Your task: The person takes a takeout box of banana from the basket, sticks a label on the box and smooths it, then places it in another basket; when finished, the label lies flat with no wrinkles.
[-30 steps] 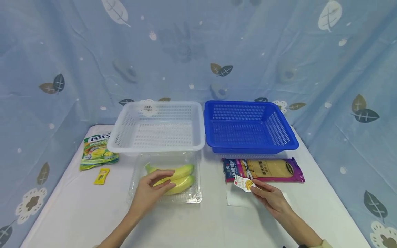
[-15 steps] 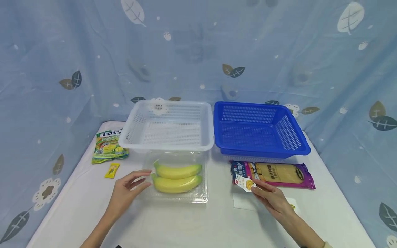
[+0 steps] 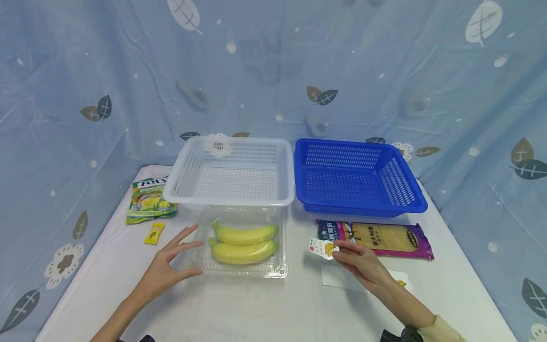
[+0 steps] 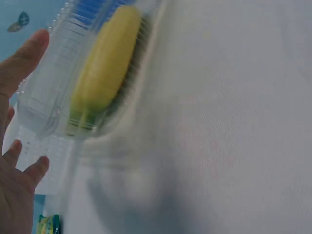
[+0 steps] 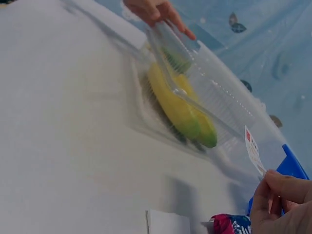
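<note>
Two bananas (image 3: 243,251) lie side by side in a clear plastic clamshell box (image 3: 261,272) in the middle of the table. My left hand (image 3: 160,273) is spread at the left side of the box, thumb and fingers apart. In the left wrist view, nothing is pinched by its fingers (image 4: 38,170). Whether it touches the box is hard to tell. To the right of the box, my right hand (image 3: 363,263) pinches a small white label (image 3: 322,248) with a banana picture by its right end. The label is raised above the table.
Behind the box stand a white basket (image 3: 228,201) and a blue basket (image 3: 363,208). A pasta packet (image 3: 384,240) and a white paper sheet (image 3: 339,279) lie near my right hand. At left are a green candy bag (image 3: 149,202) and a small yellow wrapped candy (image 3: 154,233).
My left hand has drawn back leftward from over the bananas, and its fingers have spread wider. My right hand has shifted left with the label. The head view has turned slightly.
</note>
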Available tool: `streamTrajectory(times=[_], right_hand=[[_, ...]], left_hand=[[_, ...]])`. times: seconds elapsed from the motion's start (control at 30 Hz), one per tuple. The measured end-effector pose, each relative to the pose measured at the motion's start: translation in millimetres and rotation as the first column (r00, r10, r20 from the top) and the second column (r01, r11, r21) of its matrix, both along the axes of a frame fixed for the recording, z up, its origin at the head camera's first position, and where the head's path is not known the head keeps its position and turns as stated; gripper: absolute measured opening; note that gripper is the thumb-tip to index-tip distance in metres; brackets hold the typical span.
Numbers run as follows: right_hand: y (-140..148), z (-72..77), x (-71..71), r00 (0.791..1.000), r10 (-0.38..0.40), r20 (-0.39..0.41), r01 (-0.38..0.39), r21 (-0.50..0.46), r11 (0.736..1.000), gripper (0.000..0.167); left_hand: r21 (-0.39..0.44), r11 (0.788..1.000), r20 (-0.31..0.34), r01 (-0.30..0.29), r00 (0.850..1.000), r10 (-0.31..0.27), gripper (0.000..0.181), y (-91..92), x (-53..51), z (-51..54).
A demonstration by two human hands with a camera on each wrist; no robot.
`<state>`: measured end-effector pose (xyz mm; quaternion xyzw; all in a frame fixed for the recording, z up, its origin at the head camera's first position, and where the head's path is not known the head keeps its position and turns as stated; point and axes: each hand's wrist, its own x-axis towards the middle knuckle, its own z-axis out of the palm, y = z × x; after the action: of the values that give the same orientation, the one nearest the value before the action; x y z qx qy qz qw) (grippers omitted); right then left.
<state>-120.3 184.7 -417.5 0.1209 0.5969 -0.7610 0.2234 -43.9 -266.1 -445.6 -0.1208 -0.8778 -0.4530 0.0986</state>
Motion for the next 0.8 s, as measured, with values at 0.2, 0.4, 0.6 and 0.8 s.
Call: streamTrajectory(times=[0.2,0.4,0.6,0.8], right_hand=[[-10.7,3.1,-3.1,1.0,-0.005,0.005,0.005,0.052,0.999,0.033],[-16.5,8.1,-5.7,0.998,0.053,-0.024,-0.053,0.03,0.998,0.024],[-21.6,12.6,-8.7,0.993,0.106,-0.049,-0.103,0.07,0.992,0.036],[-24.2,12.0,-16.1,0.983,0.168,-0.067,-0.161,0.103,0.982,0.036]], left_hand=[[0.016,0.997,0.002,0.078,0.997,-0.078,0.057,-3.7,-2.8,-5.6],[0.015,0.996,-0.038,0.09,0.995,-0.09,0.054,-4.8,-4.9,-6.9],[0.009,0.997,-0.039,0.082,0.996,-0.082,0.054,-4.1,-5.8,-4.5],[0.02,0.996,-0.043,0.092,0.995,-0.091,0.053,-4.8,-8.0,-6.8]])
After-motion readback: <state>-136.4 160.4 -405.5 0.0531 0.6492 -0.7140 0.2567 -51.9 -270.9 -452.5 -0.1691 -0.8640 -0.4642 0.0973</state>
